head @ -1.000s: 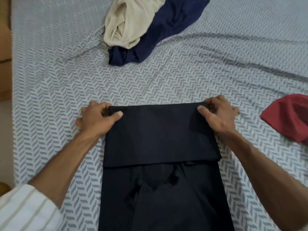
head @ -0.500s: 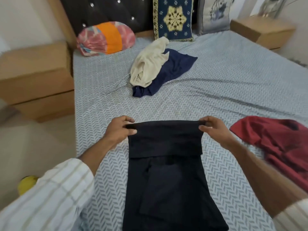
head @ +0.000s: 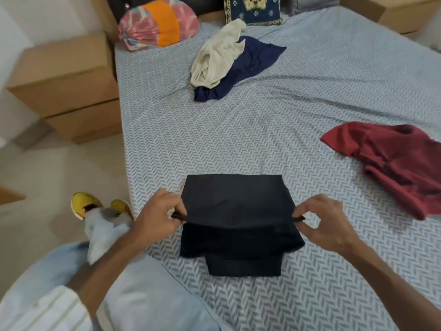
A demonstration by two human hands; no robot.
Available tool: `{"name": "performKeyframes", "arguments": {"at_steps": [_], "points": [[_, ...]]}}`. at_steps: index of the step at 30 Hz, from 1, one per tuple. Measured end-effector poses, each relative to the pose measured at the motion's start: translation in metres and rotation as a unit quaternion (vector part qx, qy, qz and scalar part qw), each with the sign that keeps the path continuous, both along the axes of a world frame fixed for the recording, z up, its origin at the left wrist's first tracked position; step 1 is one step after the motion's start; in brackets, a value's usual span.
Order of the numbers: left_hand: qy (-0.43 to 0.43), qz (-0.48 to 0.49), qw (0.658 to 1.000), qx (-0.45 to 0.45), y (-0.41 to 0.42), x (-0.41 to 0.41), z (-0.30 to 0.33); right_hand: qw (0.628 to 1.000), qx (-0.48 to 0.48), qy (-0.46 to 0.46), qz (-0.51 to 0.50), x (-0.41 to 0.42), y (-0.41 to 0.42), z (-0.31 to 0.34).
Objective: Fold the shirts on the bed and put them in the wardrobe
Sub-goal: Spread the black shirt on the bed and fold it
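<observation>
A black shirt (head: 232,199), partly folded into a rectangle, lies near the bed's front edge. My left hand (head: 157,217) pinches the left corner of its folded flap. My right hand (head: 327,225) pinches the right corner, and the flap hangs between them above the lower layers. A crumpled red shirt (head: 396,161) lies to the right. Farther back, a cream shirt (head: 218,54) rests on a navy shirt (head: 250,65). The wardrobe is not in view.
The bed (head: 298,111) has a grey herringbone sheet. A pink and orange bolster (head: 157,23) and a blue patterned cushion (head: 254,10) sit at the headboard. Wooden bedside units (head: 69,84) stand to the left. My yellow shoes (head: 83,204) are on the floor.
Both hands drew the folded edge of the black shirt toward me, shortening it into a compact rectangle. The view also pulled back, showing more of the bed and floor.
</observation>
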State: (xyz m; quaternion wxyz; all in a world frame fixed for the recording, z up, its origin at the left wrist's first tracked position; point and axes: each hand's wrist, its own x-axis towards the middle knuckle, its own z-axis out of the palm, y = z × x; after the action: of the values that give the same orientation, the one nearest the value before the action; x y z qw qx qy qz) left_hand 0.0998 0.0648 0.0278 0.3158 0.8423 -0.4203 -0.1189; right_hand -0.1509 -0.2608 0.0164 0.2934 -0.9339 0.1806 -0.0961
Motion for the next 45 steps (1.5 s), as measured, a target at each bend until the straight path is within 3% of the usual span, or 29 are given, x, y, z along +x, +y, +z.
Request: {"name": "performKeyframes", "arguments": {"at_steps": [7,12,16,19,26,31,34,36,38,40,45], "points": [[-0.035,-0.078,0.992,0.092,0.022,-0.034,-0.042,0.999,-0.027,0.038,0.026,-0.043,0.028,-0.039],[-0.091,-0.137,0.95,0.267,0.022,-0.049,-0.038,0.988,-0.088,0.121,0.046,-0.053,0.041,-0.049],[-0.139,-0.103,0.969,0.178,-0.002,-0.055,-0.039,0.992,-0.122,0.037,0.019,-0.024,0.052,-0.045],[-0.156,-0.062,0.976,0.137,-0.044,-0.054,-0.054,0.988,-0.147,0.03,0.019,0.023,0.068,-0.05],[-0.155,-0.052,0.953,0.254,-0.09,-0.05,-0.089,0.978,-0.148,0.14,0.036,0.094,0.081,-0.082],[-0.108,-0.065,0.968,0.217,-0.087,-0.043,-0.091,0.983,-0.121,0.127,0.045,0.093,0.077,-0.086],[-0.124,0.099,0.979,0.131,-0.077,-0.032,-0.074,0.992,-0.067,0.07,-0.079,0.089,0.063,-0.069],[-0.045,0.259,0.952,0.154,-0.071,-0.017,-0.062,0.962,-0.029,0.121,-0.244,0.085,0.048,-0.052],[0.062,0.332,0.913,0.231,-0.067,-0.005,-0.054,0.918,0.05,0.216,-0.328,0.084,0.036,-0.038],[0.129,0.34,0.896,0.256,-0.068,0.005,-0.054,0.896,0.119,0.249,-0.348,0.088,0.03,-0.032],[0.338,0.348,0.855,0.182,-0.075,0.021,-0.058,0.861,0.3,0.205,-0.354,0.099,0.023,-0.048]]}}
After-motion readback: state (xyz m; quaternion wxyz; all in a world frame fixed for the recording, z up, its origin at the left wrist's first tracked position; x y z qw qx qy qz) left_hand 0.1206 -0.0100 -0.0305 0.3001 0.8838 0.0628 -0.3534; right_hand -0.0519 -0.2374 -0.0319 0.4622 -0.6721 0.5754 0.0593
